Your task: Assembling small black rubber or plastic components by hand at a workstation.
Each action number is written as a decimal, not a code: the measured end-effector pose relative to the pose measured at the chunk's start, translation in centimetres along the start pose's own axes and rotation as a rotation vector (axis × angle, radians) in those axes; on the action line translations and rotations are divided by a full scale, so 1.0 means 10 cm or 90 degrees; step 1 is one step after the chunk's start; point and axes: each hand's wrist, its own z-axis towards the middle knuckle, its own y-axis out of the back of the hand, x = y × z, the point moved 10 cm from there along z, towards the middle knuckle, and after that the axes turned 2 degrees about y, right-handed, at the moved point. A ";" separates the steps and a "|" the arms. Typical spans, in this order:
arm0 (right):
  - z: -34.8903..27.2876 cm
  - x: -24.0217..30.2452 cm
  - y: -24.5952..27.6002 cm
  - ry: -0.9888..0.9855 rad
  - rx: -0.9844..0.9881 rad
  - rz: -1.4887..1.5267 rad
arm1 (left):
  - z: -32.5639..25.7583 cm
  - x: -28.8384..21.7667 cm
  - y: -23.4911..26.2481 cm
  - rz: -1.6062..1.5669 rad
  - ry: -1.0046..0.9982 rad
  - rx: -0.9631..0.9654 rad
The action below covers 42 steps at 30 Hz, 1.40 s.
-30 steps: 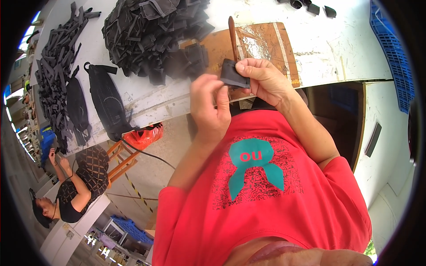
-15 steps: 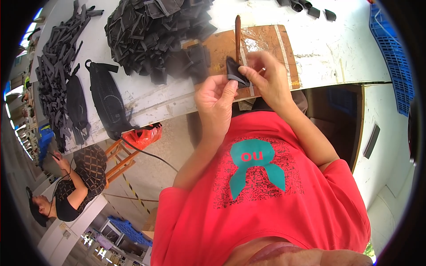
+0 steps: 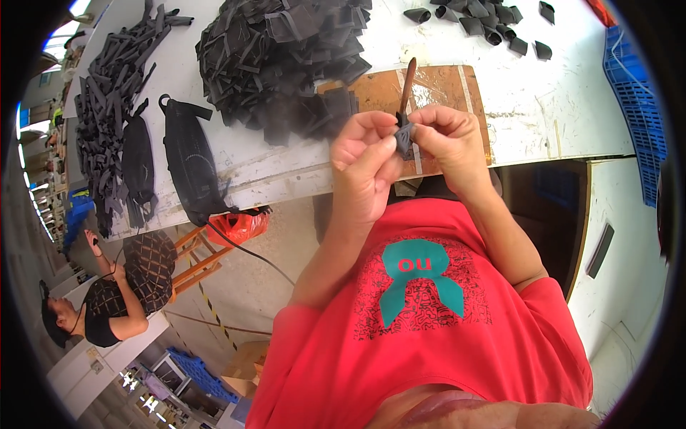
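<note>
Both hands meet over the near edge of a brown board (image 3: 446, 89) on the white table. My left hand (image 3: 366, 164) pinches one side of a small black fabric piece (image 3: 404, 141) between thumb and fingers. On the opposite side, my right hand (image 3: 451, 146) grips the same piece with thumb and fingertips. The piece looks folded and bunched between them. A pointed brown stick (image 3: 409, 86) rises just beyond the fabric; its lower end is hidden by the piece, so whether it sits inside cannot be seen.
A large heap of flat black fabric pieces (image 3: 279, 64) lies left of the board. Black strips (image 3: 107, 121) and two long black pouches (image 3: 189, 157) are farther left. Small rolled black pieces (image 3: 493, 21) lie far right, near a blue crate (image 3: 636, 107). A co-worker (image 3: 107, 300) sits at lower left.
The view has shifted, moving the scene right and down. The fabric piece, earlier a flatter cone shape, is now more bunched, with both hands pinching its opposite sides.
</note>
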 end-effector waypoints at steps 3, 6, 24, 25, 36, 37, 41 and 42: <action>-0.21 -0.38 -0.44 -0.431 0.152 0.672 | -0.02 -0.11 -0.02 0.157 -0.060 -0.019; -0.26 -0.26 -0.57 -0.414 0.225 0.772 | -0.12 -0.36 -0.11 0.470 -0.321 -0.099; 0.41 0.98 0.10 0.087 0.044 0.129 | 0.09 -0.75 -0.71 0.067 -0.178 0.192; 0.39 0.92 0.04 0.035 0.078 0.139 | 0.11 -0.75 -0.76 0.100 -0.192 0.203; 0.46 0.80 -0.10 -0.063 0.149 0.357 | 0.14 -0.77 -0.86 0.264 -0.280 0.098; 0.46 0.83 -0.10 -0.062 0.150 0.358 | 0.08 -0.83 -0.92 0.342 -0.335 0.079; 0.45 0.80 -0.11 -0.106 0.180 0.369 | 0.10 -0.84 -0.94 0.326 -0.327 0.087; 0.44 0.79 -0.15 -0.115 0.223 0.394 | 0.16 -0.79 -0.87 0.236 -0.262 0.108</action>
